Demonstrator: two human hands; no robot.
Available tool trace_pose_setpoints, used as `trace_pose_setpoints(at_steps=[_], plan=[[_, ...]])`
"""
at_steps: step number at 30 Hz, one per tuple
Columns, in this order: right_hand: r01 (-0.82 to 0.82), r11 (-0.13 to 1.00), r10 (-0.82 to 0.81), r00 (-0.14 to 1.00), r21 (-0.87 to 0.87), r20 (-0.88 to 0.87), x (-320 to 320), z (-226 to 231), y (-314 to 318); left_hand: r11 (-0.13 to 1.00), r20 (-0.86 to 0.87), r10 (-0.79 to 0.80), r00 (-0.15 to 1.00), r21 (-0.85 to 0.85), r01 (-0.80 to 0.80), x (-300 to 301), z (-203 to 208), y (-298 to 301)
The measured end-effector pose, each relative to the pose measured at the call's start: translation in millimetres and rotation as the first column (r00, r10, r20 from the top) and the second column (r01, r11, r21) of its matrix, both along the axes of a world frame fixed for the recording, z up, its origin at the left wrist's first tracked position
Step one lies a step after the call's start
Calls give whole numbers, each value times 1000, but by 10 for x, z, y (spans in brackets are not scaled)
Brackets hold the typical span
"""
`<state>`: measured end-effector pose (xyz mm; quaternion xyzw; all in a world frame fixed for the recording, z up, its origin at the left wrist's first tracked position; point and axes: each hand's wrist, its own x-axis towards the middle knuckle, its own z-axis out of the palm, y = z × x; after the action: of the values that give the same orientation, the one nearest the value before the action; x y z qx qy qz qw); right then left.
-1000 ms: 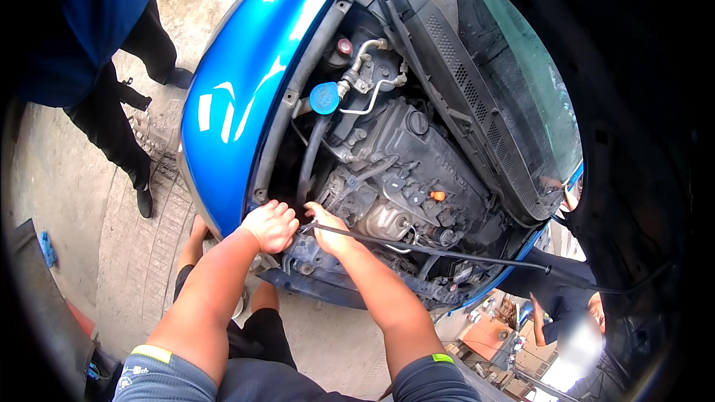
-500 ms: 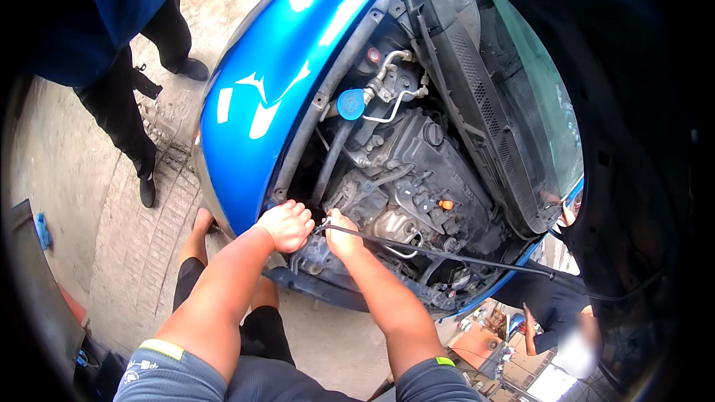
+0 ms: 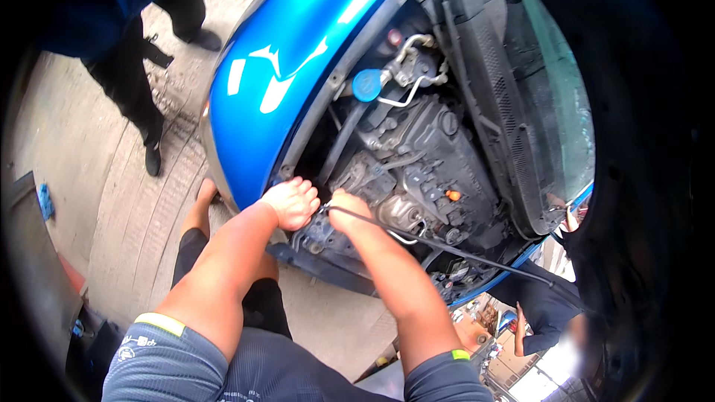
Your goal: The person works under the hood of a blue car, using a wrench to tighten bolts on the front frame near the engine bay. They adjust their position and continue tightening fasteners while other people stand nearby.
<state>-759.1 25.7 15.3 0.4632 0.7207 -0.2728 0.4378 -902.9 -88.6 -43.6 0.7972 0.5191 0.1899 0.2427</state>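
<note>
At the front corner of a blue car's open engine bay (image 3: 417, 141), both of my hands work close together. My left hand (image 3: 292, 202) is closed, knuckles up, at the front edge of the bay; whatever it grips is hidden under the fingers. Just to its right, my right hand (image 3: 345, 208) reaches down with curled fingers, and their tips are out of sight. A thin dark hood prop rod (image 3: 454, 251) has its lower end between my hands. It crosses over my right hand and slants off to the right.
A blue reservoir cap (image 3: 366, 85) and an orange cap (image 3: 453, 195) stand out among the engine parts. The raised hood (image 3: 640, 141) is dark on the right. One person (image 3: 126, 67) stands at the far left; another person (image 3: 547, 305) is at the lower right.
My view has shifted slightly, so the car sits a little further right and the hands a bit higher. Both hands keep nearly the same place and pose beside the rod's end.
</note>
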Motion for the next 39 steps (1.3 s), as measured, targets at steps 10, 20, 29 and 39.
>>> trace_pose_setpoints(at_steps=[10, 20, 29, 39], plan=[[69, 997, -29, 815, 46, -578, 814, -760, -121, 999, 23, -2, 1000, 39, 1, 27, -95, -4], [56, 998, -57, 972, 8, 226, -213, 21, 10, 999, 43, 10, 999, 38, -12, 7, -118, 10], [-68, 997, 43, 866, -33, -498, 694, -500, 20, 1000, 21, -15, 1000, 22, 15, 24, -91, 6], [55, 998, -59, 987, -30, -152, 367, -306, -3, 1000, 30, 4, 1000, 22, -4, 55, -119, 6]])
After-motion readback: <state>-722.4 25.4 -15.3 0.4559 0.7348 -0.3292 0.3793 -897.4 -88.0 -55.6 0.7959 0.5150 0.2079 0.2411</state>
